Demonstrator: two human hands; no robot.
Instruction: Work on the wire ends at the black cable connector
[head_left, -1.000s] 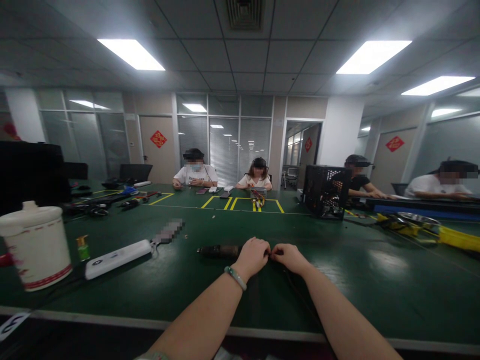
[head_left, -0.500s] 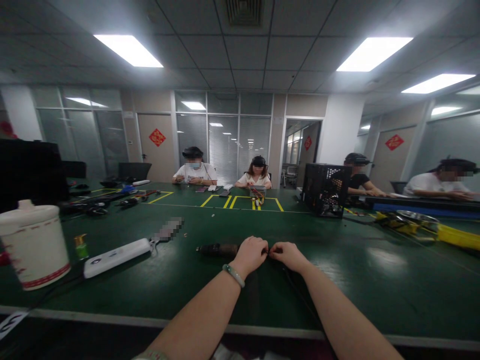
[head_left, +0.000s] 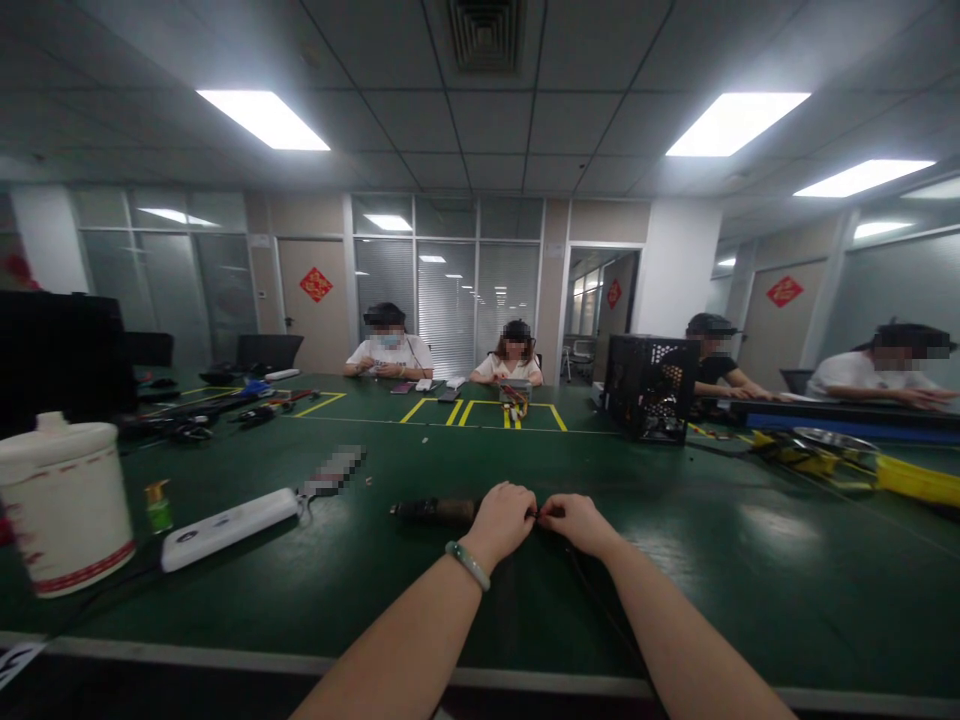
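A dark, slim electric screwdriver (head_left: 442,511) lies lengthwise on the green table, its narrow tip facing left. My left hand (head_left: 506,515) is closed around its rear end, which the fingers hide. Just to the right, the fingertips of my right hand (head_left: 577,522) are pinched together, close against the left hand's fingers. Between the two hands shows a short dark bit of the cord at the tool's end. From under my right hand the black cable (head_left: 600,590) runs down to the table's near edge. The exact joint of cord and tool is covered.
Left stand a white lidded cup (head_left: 64,500), a small green bottle (head_left: 158,508) and a white power strip (head_left: 229,530) with a plugged-in item. A black computer case (head_left: 649,388) and yellow-black tools (head_left: 817,455) are right. Several people sit across; cables (head_left: 191,425) lie far left.
The view has tilted up slightly, so everything sits a little lower. Both hands keep nearly the same hold at the screwdriver's rear end, with only slight finger movement.
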